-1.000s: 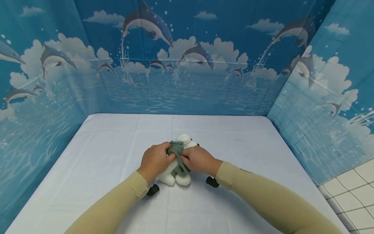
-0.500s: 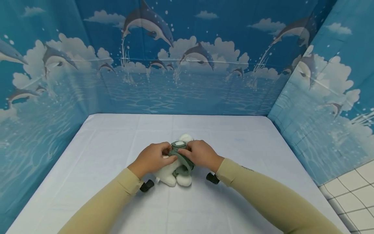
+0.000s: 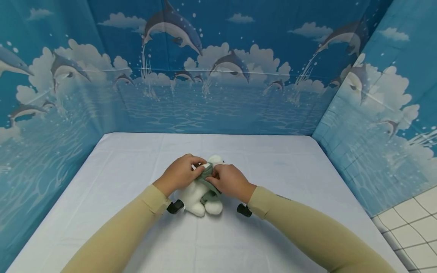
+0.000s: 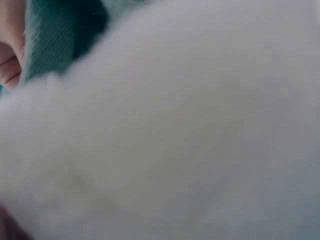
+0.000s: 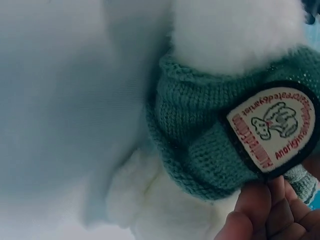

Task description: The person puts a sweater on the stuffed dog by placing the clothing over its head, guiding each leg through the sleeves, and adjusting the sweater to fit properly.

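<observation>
A white plush toy (image 3: 192, 199) sits on the white-covered table, wearing a green knitted sweater (image 3: 205, 174) with a sewn-on patch (image 5: 272, 127). My left hand (image 3: 180, 173) pinches the sweater's upper edge between thumb and fingers, left of the toy's head (image 3: 216, 159). From the other side, my right hand (image 3: 231, 182) pinches the knit, its fingers (image 5: 254, 202) just below the patch in the right wrist view. White fur (image 4: 180, 125) fills most of the left wrist view, with green knit (image 4: 52, 40) at its top left corner. The toy's face is mostly hidden.
White cloth covers the table (image 3: 273, 159), which runs back to a dolphin-print curtain (image 3: 218, 102) standing on the left, back and right. Black wrist cameras (image 3: 244, 210) hang under both forearms. A tiled surface (image 3: 409, 223) shows at the lower right.
My left hand has come up to the sweater's upper edge. The round opening seen half a second ago is now pulled narrower and tilted. My right hand has shifted slightly left and down since then.
</observation>
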Demonstrator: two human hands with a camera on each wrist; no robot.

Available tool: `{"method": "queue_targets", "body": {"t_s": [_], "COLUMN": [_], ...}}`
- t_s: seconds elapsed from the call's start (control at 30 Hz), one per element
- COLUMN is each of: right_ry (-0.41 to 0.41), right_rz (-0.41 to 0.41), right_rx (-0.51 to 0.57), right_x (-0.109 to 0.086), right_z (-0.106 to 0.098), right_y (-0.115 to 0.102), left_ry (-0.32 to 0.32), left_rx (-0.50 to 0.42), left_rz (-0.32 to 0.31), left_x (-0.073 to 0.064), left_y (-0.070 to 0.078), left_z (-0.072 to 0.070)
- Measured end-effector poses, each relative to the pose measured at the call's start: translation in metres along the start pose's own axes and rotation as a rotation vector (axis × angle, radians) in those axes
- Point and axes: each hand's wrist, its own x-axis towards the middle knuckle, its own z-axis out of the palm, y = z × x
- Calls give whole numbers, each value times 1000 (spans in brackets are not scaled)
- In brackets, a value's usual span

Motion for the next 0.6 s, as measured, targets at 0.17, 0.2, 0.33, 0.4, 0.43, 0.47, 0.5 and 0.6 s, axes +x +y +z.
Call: {"method": "queue_targets", "body": {"t_s": [0.17,0.2,0.33,0.4,0.43,0.47,0.5,0.6], "right_ry": [-4,-8,-30,-37,-41,-43,-41,-35], "right_rz": [-18,-18,-13,-19,-25,-32,-42,-66], "right_rx": [-68,-85,-129,-130,-135,-138,-143,-162], "right_x": [0,0,0,0,0,0,-1,-2], "right_z": [3,3,4,5,5,6,6,6], "right_y": [-3,-5,-10,-11,-11,-10,-10,-9], "left_ry": [-141,-158,-193,-187,-178,-163,-141,-69], "left_rx": [1,8,45,57,64,74,86,131], "left_rz": [-63,-68,-56,-53,-52,-52,-48,-20], "left_x": [6,6,7,7,6,5,4,0], "left_y": [-1,-1,-1,-2,-3,-3,-3,-1], "left_z": [-8,-10,-11,-10,-8,-7,-5,0]}}
